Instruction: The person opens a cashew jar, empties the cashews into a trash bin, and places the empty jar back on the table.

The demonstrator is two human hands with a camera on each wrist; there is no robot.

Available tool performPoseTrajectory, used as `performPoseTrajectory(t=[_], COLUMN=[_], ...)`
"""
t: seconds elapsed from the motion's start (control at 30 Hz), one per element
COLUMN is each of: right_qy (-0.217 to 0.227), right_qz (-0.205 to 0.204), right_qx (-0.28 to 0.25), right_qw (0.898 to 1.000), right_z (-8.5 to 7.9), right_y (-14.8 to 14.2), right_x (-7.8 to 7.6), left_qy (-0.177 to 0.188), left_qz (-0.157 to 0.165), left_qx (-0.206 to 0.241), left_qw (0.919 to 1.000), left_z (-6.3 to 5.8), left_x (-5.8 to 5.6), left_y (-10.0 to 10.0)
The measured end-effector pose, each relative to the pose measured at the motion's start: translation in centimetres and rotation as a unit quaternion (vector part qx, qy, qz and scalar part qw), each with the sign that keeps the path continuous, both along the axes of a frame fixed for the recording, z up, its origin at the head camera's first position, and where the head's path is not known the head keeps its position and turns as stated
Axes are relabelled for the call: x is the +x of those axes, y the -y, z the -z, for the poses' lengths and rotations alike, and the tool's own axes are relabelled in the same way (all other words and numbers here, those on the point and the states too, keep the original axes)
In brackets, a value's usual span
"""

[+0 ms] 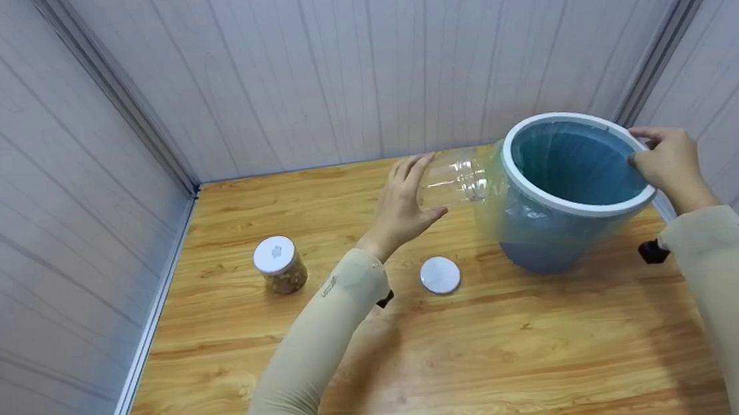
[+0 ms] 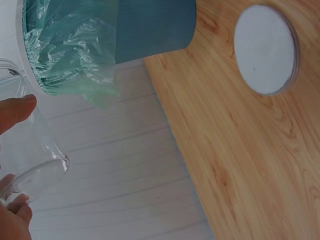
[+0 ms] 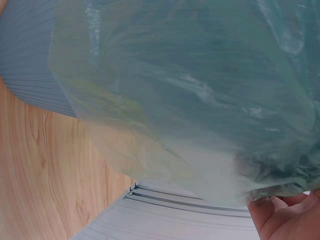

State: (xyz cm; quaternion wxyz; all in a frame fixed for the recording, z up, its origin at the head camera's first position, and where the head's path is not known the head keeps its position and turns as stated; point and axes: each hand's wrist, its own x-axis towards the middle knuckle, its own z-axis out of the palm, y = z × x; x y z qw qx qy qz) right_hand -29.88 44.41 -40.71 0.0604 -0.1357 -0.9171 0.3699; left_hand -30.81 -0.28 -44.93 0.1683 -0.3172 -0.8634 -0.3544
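My left hand [image 1: 401, 201] grips a clear, see-through jar [image 1: 449, 180] lying sideways in the air, its threaded mouth turned toward the bin. In the left wrist view, thumb and fingers curl round the jar [image 2: 37, 145]. A blue trash bin [image 1: 538, 256] with a white rim stands at the right, tilted in the head view. A thin greenish liner bag [image 2: 75, 50] hangs over its outside. My right hand [image 1: 672, 164] pinches the rim at the bin's right side, and the right wrist view shows its fingers against the bag [image 3: 175, 100].
A round white lid [image 1: 440, 275] lies on the wooden table [image 1: 491, 371], left of the bin. Farther left stands a second jar [image 1: 286, 276], capped in white, with brown pieces inside. Pale panel walls [image 1: 331, 70] border the table at the back and both sides.
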Motion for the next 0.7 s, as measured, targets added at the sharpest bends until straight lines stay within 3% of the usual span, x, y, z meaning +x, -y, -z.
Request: performPoseTrajectory(t=[0.7], right_qy=[0.004], right_qz=[0.002], right_qx=[0.001], right_qw=[1.000], right_z=[0.1], right_y=[-0.2], right_x=[0.3], left_qy=[0.036], left_qz=[-0.032], left_qx=[0.001], left_qw=[0.9988], left_z=[3.1], left_x=[0.7], left_y=[1.6])
